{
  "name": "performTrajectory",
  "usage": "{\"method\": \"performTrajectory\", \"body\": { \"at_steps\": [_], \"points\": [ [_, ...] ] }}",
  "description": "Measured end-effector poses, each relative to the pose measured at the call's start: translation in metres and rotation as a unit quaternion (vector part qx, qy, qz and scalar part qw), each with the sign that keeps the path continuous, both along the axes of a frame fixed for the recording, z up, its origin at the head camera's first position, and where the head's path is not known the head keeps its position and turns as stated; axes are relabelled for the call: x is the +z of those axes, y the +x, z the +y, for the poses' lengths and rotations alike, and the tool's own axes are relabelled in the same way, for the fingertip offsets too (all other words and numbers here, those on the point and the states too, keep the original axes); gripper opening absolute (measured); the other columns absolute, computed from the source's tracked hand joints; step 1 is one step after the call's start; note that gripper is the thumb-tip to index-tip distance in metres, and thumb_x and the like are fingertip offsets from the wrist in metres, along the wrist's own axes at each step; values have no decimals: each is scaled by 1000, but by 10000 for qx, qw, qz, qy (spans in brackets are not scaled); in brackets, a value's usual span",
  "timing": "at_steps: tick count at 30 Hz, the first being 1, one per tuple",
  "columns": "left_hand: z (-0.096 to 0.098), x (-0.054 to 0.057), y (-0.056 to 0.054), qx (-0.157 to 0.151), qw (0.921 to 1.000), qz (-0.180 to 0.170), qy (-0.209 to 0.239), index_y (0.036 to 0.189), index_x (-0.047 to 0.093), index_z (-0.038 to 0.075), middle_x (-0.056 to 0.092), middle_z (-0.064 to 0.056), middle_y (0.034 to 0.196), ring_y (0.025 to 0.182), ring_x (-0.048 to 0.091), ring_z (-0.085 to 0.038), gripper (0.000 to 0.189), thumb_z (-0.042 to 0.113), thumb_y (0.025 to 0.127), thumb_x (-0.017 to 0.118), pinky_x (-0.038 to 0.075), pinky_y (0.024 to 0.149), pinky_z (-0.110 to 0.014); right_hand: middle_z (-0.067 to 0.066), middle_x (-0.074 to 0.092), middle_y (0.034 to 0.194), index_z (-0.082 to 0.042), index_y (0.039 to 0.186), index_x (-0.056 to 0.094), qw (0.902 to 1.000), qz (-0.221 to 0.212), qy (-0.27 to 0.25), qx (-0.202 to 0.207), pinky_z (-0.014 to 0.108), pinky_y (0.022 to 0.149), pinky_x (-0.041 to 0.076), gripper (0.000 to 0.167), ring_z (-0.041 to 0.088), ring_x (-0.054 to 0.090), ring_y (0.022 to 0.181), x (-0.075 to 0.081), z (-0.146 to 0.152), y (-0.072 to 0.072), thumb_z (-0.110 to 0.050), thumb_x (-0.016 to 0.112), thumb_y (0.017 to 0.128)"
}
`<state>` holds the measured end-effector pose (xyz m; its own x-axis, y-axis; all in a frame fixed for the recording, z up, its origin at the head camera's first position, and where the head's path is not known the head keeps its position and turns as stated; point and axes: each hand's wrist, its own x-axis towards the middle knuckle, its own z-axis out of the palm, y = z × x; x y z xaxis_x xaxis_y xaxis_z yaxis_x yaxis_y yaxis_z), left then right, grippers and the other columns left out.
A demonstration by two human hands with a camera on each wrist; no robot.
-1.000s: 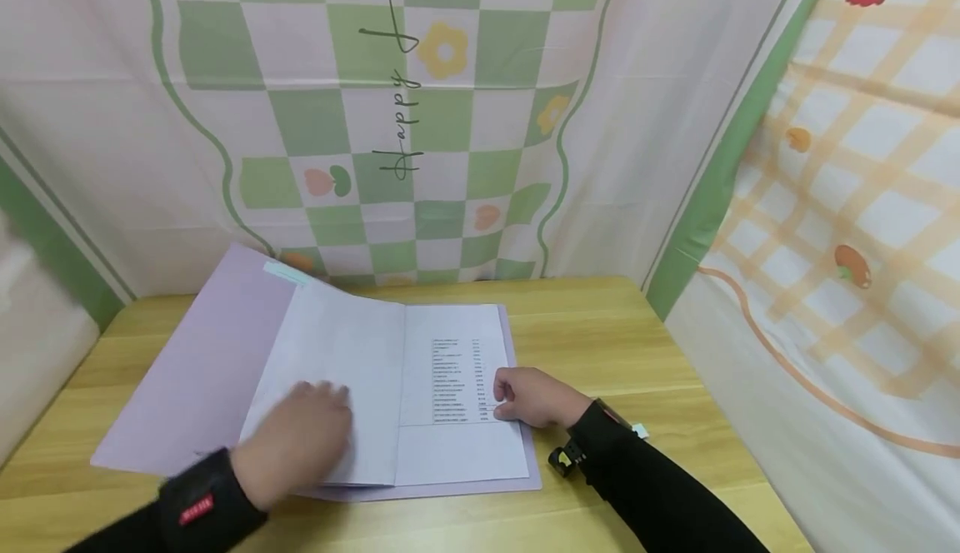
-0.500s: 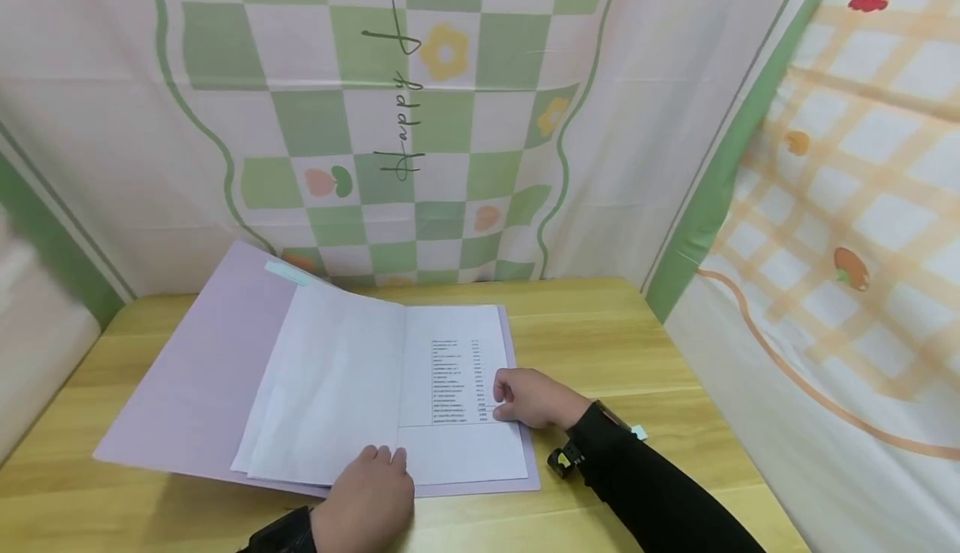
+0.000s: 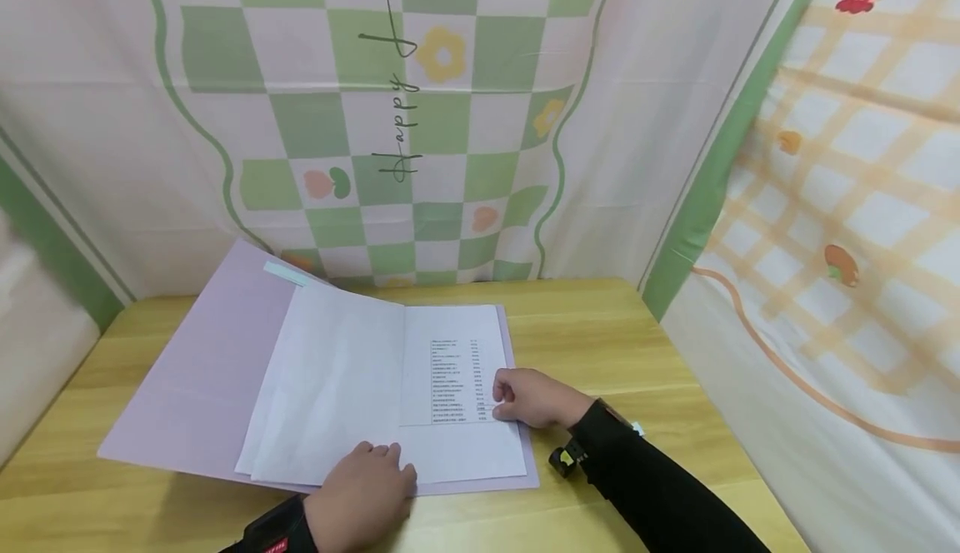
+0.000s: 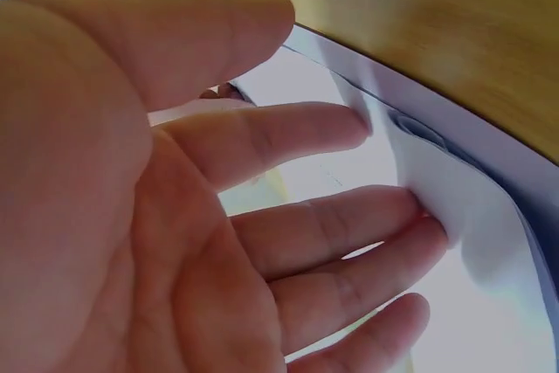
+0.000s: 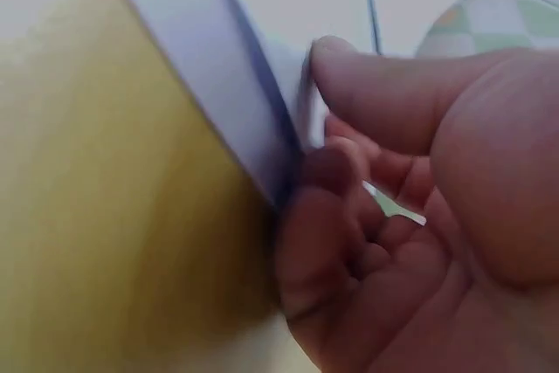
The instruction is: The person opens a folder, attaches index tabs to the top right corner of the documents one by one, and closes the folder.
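A booklet with a light purple cover [image 3: 195, 361] lies open on the table. Its white left pages [image 3: 322, 386] curve up from the spine, fanned slightly apart at the lower left. The right page [image 3: 465, 453] lies flat and carries small lines of print. My left hand [image 3: 363, 490] rests at the foot of the booklet by the spine; in the left wrist view its spread fingers [image 4: 332, 224] touch the curved page. At the right page's outer edge, my right hand [image 3: 536, 395] holds that page, thumb [image 5: 376, 85] and curled fingers [image 5: 319, 242] around the edge.
A pale blue strip [image 3: 285, 273] sits along the top of the left pages. The wooden table [image 3: 600, 328] extends past the booklet on the right. A checkered cloth [image 3: 435, 120] hangs behind it, another patterned cloth [image 3: 840, 203] at the right.
My left hand has moved right and toward me, from over the left pages to their foot by the spine. The left pages have fanned apart slightly. My right hand has stayed in place.
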<state>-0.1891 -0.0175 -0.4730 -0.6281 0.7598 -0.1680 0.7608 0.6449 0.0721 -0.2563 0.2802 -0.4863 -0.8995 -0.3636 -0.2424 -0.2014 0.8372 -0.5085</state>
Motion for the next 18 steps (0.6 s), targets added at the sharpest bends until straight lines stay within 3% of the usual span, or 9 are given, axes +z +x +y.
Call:
{"method": "performTrajectory", "body": {
  "at_steps": [5,9,14,18],
  "points": [
    [1,1,2,182,9997,50,152,90,74,7,67,-7,91,85,62,-22,21,27,91,67,49,85,-41,-5,58,82,-17,96,61,9997,122,-77,183,33,64,46,10,14,54,72,15,19,7,-19,70,93],
    [-2,1,4,196,9992,62,336,85,71,5,53,-1,77,70,47,-16,19,23,90,68,48,77,-37,-8,59,84,-13,100,63,9989,416,145,143,35,68,47,9,12,54,74,32,41,20,-17,69,94],
    [-5,0,6,55,9989,196,430,92,73,7,51,1,78,71,43,-15,17,23,91,68,46,72,-35,-5,60,90,-7,109,64,9960,659,608,-34,38,74,48,19,12,56,80,51,73,46,-15,71,93],
    [-4,0,7,-46,9983,342,467,94,74,7,50,2,78,72,43,-14,19,25,91,68,45,70,-33,2,62,98,-5,114,64,9956,471,755,-303,43,77,48,28,20,58,88,59,91,66,-12,75,89]
  ]
}}
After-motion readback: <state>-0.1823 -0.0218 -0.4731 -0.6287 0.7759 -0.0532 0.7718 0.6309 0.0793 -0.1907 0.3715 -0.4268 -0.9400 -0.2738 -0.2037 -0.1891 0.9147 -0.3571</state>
